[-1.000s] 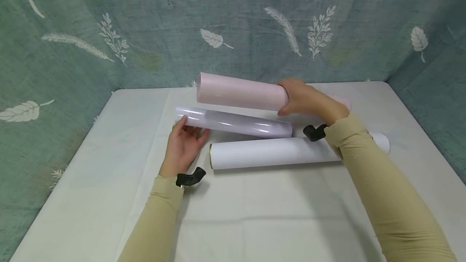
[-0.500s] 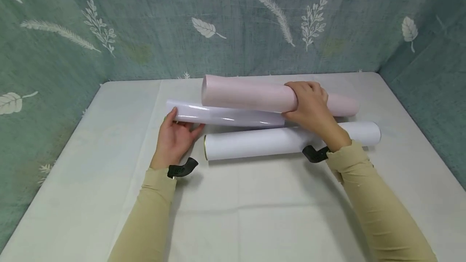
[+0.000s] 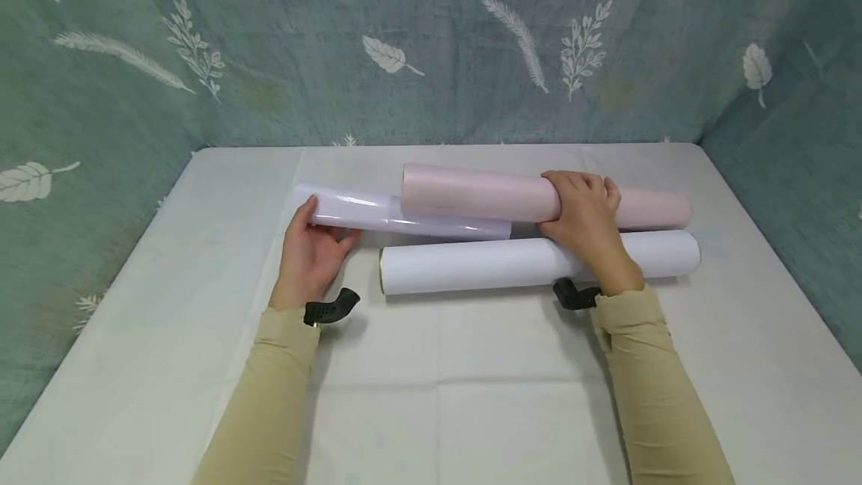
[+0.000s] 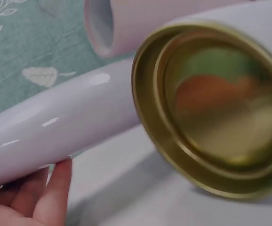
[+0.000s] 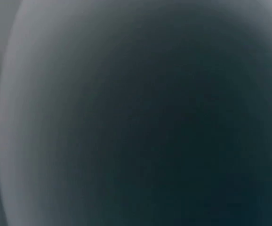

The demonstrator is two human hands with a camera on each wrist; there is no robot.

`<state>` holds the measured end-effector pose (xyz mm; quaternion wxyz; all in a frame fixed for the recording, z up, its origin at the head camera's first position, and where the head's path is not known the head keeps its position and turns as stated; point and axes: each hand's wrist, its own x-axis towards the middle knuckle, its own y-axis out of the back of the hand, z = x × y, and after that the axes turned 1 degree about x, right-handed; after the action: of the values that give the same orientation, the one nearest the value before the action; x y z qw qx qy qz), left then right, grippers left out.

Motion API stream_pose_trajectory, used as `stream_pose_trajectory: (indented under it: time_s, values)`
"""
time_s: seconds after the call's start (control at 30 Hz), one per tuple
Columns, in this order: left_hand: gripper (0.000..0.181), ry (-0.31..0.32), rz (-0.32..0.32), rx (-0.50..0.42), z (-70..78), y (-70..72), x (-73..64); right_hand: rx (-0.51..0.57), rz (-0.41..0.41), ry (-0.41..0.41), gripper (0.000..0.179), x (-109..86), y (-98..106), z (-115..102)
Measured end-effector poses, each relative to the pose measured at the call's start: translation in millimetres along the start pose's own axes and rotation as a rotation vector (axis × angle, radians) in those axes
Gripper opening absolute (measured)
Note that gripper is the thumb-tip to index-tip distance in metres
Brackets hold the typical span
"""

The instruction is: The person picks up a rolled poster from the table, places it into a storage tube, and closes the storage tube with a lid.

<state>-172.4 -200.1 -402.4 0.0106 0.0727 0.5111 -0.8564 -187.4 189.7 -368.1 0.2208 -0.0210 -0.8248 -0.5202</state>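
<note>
My left hand [image 3: 310,260] holds the left end of a glossy lilac roll [image 3: 364,209], thumb against its near side and other fingers under it. That same roll [image 4: 65,117] slants across the left wrist view above the fingertips. My right hand [image 3: 582,215] grips a matte pink roll [image 3: 481,193] from above, near its middle. The pink roll overlaps the lilac one's right part in the head view, and its hollow end [image 4: 100,28] shows in the left wrist view. In front lies a white tube [image 3: 465,266], just below my right hand. A dark blur fills the right wrist view.
The white tube's gold metal end cap [image 4: 216,108] faces left, close to my left wrist. A white cloth covers the table [image 3: 431,410]. Behind it and at both sides hangs green leaf-patterned fabric [image 3: 431,96].
My right hand has brought the pink roll to the right and lower, nearer the white tube. My left hand has shifted slightly left with the lilac roll. The white tube stays put.
</note>
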Motion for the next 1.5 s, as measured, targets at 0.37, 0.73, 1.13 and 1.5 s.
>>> stream_pose_trajectory:
  time_s: [0.37,0.73,1.13,1.5]
  values:
    - [0.058,-0.134,0.150,-0.023,15.1,26.2,-12.0,-0.040,0.049,0.030,0.066,-4.9,-3,8]
    - [0.052,-0.324,0.302,-0.067,37.0,30.3,-22.6,-0.045,0.042,0.057,0.065,-1.0,4,9]
    - [0.044,-0.445,0.380,-0.208,63.0,29.0,-31.6,-0.016,0.048,0.030,0.066,-5.3,-5,7]
    - [0.040,-0.480,0.374,-0.243,64.3,29.1,-24.1,-0.006,0.049,0.008,0.066,-7.7,0,11]
